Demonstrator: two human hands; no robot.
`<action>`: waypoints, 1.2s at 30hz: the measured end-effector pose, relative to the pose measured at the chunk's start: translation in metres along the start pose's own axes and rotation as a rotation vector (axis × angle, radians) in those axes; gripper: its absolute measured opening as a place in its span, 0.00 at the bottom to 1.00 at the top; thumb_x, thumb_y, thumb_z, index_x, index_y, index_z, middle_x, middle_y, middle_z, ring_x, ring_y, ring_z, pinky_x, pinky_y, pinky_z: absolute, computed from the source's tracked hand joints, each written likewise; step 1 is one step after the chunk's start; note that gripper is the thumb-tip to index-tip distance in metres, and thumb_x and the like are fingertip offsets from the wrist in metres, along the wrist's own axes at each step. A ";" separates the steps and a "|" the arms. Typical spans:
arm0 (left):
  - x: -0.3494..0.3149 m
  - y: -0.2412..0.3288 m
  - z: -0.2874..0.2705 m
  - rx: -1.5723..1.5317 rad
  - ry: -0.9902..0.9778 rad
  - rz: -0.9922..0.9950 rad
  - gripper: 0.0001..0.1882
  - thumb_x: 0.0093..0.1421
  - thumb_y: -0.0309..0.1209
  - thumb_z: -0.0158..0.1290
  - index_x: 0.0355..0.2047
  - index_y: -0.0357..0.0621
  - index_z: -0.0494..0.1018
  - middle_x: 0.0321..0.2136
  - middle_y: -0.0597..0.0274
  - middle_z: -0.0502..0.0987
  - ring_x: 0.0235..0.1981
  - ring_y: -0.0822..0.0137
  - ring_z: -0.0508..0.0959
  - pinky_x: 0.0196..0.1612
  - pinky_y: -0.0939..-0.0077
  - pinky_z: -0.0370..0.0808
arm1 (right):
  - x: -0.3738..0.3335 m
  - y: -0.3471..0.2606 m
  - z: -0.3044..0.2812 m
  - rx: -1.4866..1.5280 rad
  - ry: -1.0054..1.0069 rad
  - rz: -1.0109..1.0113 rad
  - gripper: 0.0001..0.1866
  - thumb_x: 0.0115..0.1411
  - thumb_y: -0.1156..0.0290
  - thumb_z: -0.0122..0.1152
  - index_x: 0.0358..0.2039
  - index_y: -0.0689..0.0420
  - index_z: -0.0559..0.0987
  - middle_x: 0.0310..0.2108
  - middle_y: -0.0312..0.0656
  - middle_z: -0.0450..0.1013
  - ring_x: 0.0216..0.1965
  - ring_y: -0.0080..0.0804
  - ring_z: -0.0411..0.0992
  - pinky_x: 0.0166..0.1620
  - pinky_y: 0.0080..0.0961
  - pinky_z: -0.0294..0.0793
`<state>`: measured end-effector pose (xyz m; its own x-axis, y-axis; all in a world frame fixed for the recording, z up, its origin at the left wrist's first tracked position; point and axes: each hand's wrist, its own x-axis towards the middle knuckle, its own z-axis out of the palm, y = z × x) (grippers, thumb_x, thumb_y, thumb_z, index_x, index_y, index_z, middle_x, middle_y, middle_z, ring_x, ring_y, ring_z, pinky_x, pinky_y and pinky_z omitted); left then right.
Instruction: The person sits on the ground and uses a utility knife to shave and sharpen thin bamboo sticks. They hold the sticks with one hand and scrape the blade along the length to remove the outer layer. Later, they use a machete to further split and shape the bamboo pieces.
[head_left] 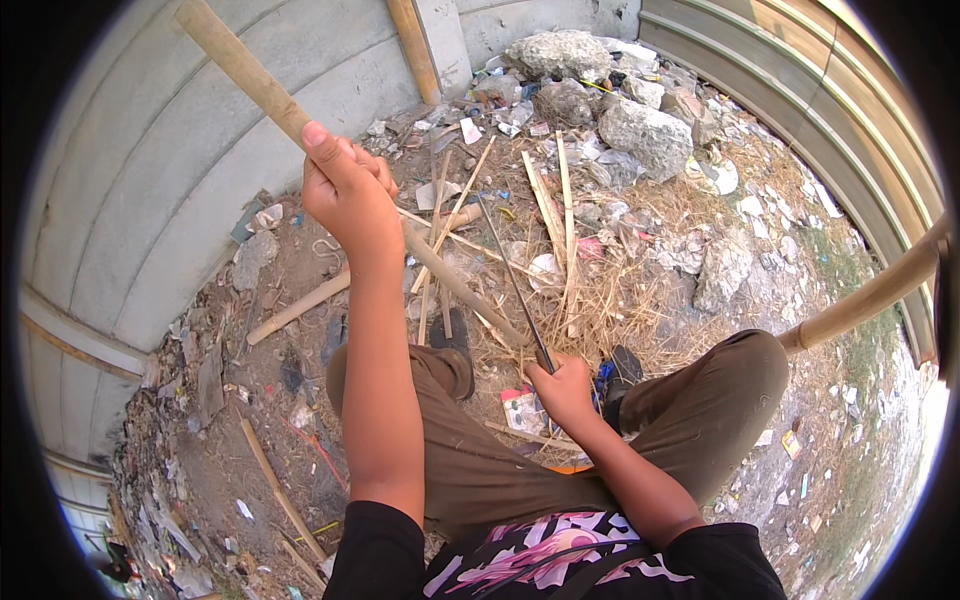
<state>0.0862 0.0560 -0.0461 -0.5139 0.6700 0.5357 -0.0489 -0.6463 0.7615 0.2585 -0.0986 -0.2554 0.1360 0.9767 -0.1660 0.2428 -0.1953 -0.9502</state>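
Above the littered ground, the left hand is closed in a full fist around a long bamboo pole, thumb laid up along the shaft. Lower and to the right, the right hand is clenched on the handle of a long thin blade, which points up and away from the person toward the pole's lower stretch.

Bare dirt makes up the ground, strewn with scraps of paper, plastic and dry straw. Split bamboo strips lie fanned out ahead of the knees, and a heap of grey rocks sits further back. A pale ribbed concrete wall curves along the left side, with corrugated metal sheeting on the right. Another bamboo length enters from the right edge.

Pale tan and smooth, the held pole slants from the upper left down past the fist to the ground near the knees, its foot reaching into the straw close beside the blade.
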 end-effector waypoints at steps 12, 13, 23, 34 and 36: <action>-0.005 0.005 0.002 0.026 -0.001 0.022 0.31 0.71 0.59 0.41 0.21 0.49 0.54 0.14 0.72 0.53 0.11 0.78 0.53 0.15 0.78 0.50 | -0.003 0.068 0.033 0.295 -0.072 0.596 0.16 0.58 0.68 0.58 0.15 0.57 0.68 0.13 0.32 0.65 0.16 0.20 0.64 0.21 0.25 0.61; -0.003 0.004 0.000 0.016 -0.006 0.004 0.31 0.71 0.59 0.41 0.21 0.49 0.54 0.14 0.72 0.53 0.11 0.78 0.53 0.15 0.78 0.50 | 0.001 0.062 0.029 0.274 -0.096 0.766 0.16 0.57 0.68 0.58 0.15 0.58 0.68 0.12 0.33 0.65 0.16 0.21 0.64 0.21 0.27 0.61; -0.013 0.000 0.012 0.017 -0.068 0.084 0.30 0.72 0.57 0.41 0.20 0.47 0.57 0.13 0.71 0.57 0.11 0.78 0.59 0.14 0.79 0.56 | 0.003 -0.055 -0.011 0.668 0.154 -0.372 0.17 0.65 0.78 0.53 0.20 0.54 0.61 0.14 0.32 0.59 0.16 0.18 0.54 0.22 0.22 0.54; -0.013 -0.001 0.023 -0.035 -0.129 0.071 0.30 0.72 0.56 0.42 0.20 0.49 0.56 0.12 0.73 0.54 0.10 0.79 0.57 0.14 0.80 0.55 | 0.024 0.022 0.006 0.173 0.108 0.163 0.17 0.56 0.66 0.60 0.14 0.59 0.69 0.12 0.33 0.63 0.16 0.21 0.61 0.21 0.27 0.60; -0.015 -0.006 0.024 -0.085 -0.148 0.093 0.28 0.72 0.53 0.44 0.21 0.47 0.60 0.12 0.73 0.57 0.11 0.81 0.60 0.14 0.82 0.57 | 0.020 -0.032 -0.008 0.355 0.141 0.003 0.20 0.60 0.69 0.62 0.14 0.55 0.66 0.13 0.28 0.61 0.18 0.16 0.57 0.22 0.25 0.56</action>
<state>0.1147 0.0591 -0.0499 -0.3884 0.6485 0.6547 -0.0824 -0.7320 0.6763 0.2616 -0.0734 -0.2265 0.2729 0.9496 -0.1542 -0.1021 -0.1308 -0.9861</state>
